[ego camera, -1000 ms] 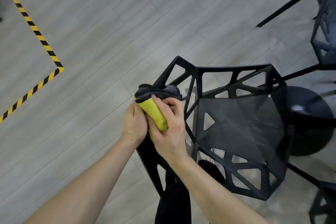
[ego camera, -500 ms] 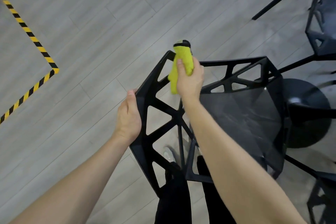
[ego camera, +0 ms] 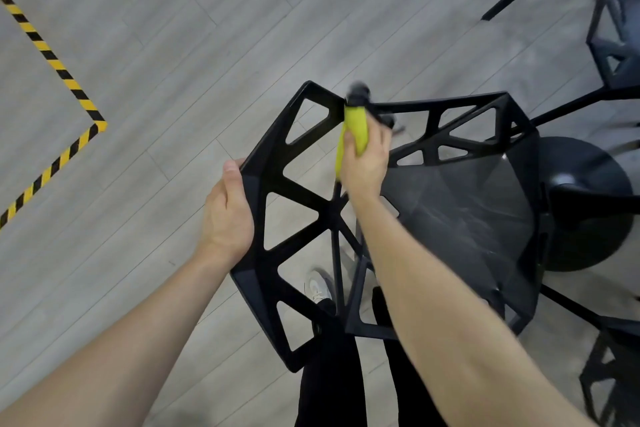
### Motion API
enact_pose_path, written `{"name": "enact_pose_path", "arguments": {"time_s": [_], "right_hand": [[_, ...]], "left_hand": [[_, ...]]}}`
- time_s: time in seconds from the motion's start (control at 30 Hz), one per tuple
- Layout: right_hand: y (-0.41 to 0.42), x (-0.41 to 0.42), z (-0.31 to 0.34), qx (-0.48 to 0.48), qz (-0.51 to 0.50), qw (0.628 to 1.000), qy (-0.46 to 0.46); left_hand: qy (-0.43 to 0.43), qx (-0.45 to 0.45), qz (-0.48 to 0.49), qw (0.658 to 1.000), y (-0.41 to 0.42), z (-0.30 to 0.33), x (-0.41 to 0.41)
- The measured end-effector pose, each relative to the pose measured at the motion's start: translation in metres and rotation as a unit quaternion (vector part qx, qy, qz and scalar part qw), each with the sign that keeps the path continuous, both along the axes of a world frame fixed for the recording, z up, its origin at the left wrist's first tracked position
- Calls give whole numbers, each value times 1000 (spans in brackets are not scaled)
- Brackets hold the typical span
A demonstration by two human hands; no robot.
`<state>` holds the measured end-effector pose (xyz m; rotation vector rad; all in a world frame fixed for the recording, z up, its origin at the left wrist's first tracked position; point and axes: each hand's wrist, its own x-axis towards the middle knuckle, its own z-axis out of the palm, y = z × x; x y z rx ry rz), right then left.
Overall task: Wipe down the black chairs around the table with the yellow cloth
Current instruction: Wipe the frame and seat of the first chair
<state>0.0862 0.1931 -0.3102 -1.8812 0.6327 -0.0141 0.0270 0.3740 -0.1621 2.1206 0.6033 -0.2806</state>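
My right hand (ego camera: 365, 163) grips the yellow cloth (ego camera: 355, 130) at twelve o'clock on the black chair (ego camera: 460, 204), while my left hand (ego camera: 227, 215) clasps its nine o'clock edge.

Soft, even light falls on the floor (ego camera: 173, 45) beneath me, shadows faint. The cloth (ego camera: 355, 128) I'm holding smears with motion blur; straight lines bow toward the edges.

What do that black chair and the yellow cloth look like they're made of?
Black chair: probably moulded plastic or coated metal, matte, going by the rigid angular struts with triangular cut-outs and the dull sheen and faint streaks on the seat. Yellow cloth: soft fabric, perhaps microfibre, with a fuzzy surface and a dark edge; it bunches in the right hand.
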Motion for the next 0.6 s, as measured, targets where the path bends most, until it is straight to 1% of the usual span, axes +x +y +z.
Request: {"name": "enact_pose_path", "arguments": {"time_s": [0.03, 0.1, 0.13, 0.17, 0.2, 0.23, 0.3, 0.37, 0.4, 0.43, 0.5, 0.6], "right_hand": [[6, -31, -11, 27, 19, 998, 50], [0, -96, -20, 44, 93, 983, 152], [-12, -117, -18, 49, 129, 972, 188], [-24, -124, -13, 60, 140, 967, 205], [-33, -116, -7, 65, 117, 969, 206], [-37, -98, -5, 62, 71, 978, 188], [-37, -45, 7, 80, -11, 989, 126], [-27, 5, 23, 75, -22, 997, 26], [-20, 15, 25, 55, -10, 998, 2], [-15, 16, 22, 41, 6, 999, -3], [-6, -19, 10, 37, 29, 999, 22], [0, -120, -5, 66, 93, 982, 148]], "left_hand": [[-3, 4, 1, 1000, 0, 0, 0], [4, 6, 10, 1000, 2, -1, -1], [4, 4, 14, 1000, 2, -2, -1], [5, 1, 17, 1000, 1, 0, 1], [2, -1, 16, 1000, 0, 1, 2], [0, 3, 16, 1000, -1, 1, 0], [12, 9, 27, 1000, -4, 5, 0], [23, -3, 37, 999, -10, 12, 3], [23, -13, 43, 999, -9, 11, 3], [22, -17, 44, 999, -9, 9, 2], [19, 1, 40, 999, -8, 8, 3], [24, 9, 41, 999, -5, 6, 1]]}}
